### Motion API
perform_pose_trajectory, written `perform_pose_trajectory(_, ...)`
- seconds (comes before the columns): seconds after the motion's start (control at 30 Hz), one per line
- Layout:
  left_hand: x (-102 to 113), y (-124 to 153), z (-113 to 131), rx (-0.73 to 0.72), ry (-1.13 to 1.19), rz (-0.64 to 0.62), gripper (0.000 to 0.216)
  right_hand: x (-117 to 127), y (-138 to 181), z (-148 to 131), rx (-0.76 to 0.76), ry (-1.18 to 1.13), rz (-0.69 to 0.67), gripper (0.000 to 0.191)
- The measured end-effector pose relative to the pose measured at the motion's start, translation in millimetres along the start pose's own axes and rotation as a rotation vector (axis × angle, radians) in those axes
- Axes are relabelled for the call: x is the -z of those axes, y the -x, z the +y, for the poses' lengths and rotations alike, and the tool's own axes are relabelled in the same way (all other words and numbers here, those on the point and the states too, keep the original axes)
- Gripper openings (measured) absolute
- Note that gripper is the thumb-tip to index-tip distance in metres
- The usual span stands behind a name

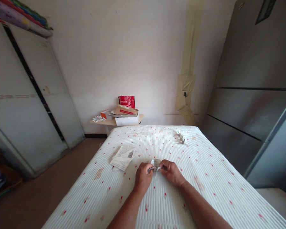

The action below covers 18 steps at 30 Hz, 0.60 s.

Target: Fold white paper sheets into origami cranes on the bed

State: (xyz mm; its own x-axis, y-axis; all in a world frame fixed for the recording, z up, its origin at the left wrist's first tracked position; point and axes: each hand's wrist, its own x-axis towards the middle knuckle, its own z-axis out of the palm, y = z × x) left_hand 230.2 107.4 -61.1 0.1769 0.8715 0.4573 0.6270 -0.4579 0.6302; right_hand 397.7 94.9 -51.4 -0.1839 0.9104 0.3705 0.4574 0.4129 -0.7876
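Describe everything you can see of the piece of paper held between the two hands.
The piece of paper is small, thin-looking and off-white, with faint grey rows resembling print. It looks folded, a narrow edge pointing toward the wearer. The left hand and right hand pinch its opposite sides, hiding parts. It is over the spotted cover; contact is unclear.

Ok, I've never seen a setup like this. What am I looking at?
There's no machine here: you see a person's two bare hands. The single picture comes from a camera worn on their head, looking forward and down. The left hand and right hand pinch a small piece of paper between them. On the spotted cover, printed sheets lie to the left, and a small pale cluster, too small to make out, lies farther back, to the right.
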Motion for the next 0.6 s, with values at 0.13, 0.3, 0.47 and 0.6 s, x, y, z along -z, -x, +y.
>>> perform_pose_trajectory(0.13, -1, 0, 2, 0.059, 0.010, 0.017, 0.015, -4, -1, -1, -0.022, -0.020, 0.018, 0.005)
perform_pose_trajectory(0.3, -3, 1, 4, 0.113, 0.165, 0.013, 0.011, -10, -1, -7, -0.059, -0.093, 0.066, 0.031)
perform_pose_trajectory(0.47, -3, 1, 7, 0.159, 0.278, 0.035, 0.007, -16, -3, -3, -0.096, -0.118, 0.098, 0.028)
perform_pose_trajectory(0.6, -5, 1, 7, 0.173, 0.335, 0.043, 0.007, -17, -3, -1, -0.118, -0.119, 0.084, 0.005)
